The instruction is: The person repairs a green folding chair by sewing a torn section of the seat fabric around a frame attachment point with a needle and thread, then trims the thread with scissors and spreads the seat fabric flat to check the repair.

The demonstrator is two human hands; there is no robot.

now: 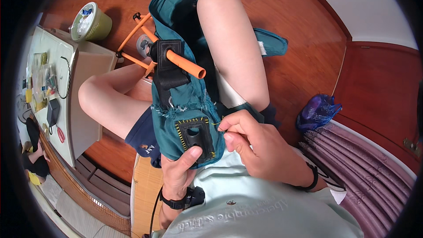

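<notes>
My left hand (180, 172) grips the lower end of a teal fabric piece (167, 121), its thumb on a black patch (202, 143) with two holes and yellow stitching round its edge. My right hand (246, 145), beside the patch, has thumb and index finger drawn together on a fine yellow thread (215, 123); a needle is too small to make out. The fabric lies between my bare legs, with frayed threads above the patch. Further up, an orange tube (185, 64) passes through a black fitting (163, 48) on the fabric, joined to more orange tubing (130, 35).
A pale table (75, 145) at left carries plastic bags, red scissors (60, 135) and a black box (53, 112). Behind it are a green bin (100, 24) and another person's hand (38, 152). At right lie a blue plastic bag (317, 112) and mauve curtain (352, 158).
</notes>
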